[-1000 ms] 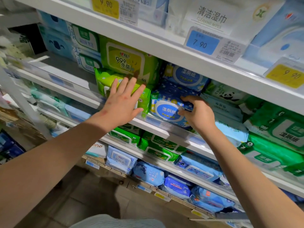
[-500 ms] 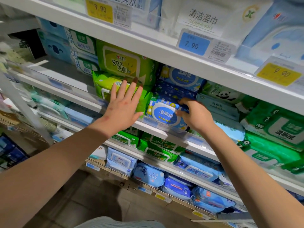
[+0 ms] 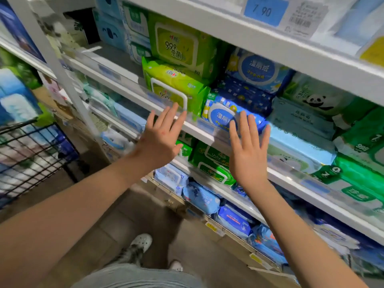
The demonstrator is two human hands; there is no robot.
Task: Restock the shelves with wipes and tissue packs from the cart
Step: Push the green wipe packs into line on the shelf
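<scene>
standing close to the shelving, the person reaches both arms forward. the left hand (image 3: 160, 140) holds nothing, fingers straight and spread, just before the clear front rail (image 3: 199, 126) of the middle shelf. the right hand (image 3: 247, 154) is likewise flat and holds nothing, its fingertips over the front of the blue wipes pack (image 3: 224, 116); whether they touch it is unclear. that pack lies at the shelf's front edge, beside the green wipes pack (image 3: 172, 86), with more packs stacked behind both. this stretch looks filled, so placing here seems done. the wire cart (image 3: 25, 146) at the left holds more packs, so restocking is likely unfinished. the grey shelf board (image 3: 112, 57) shows left of the green packs, a likely next spot. the rail and the low upper shelf (image 3: 228, 36) crowd any insertion.
</scene>
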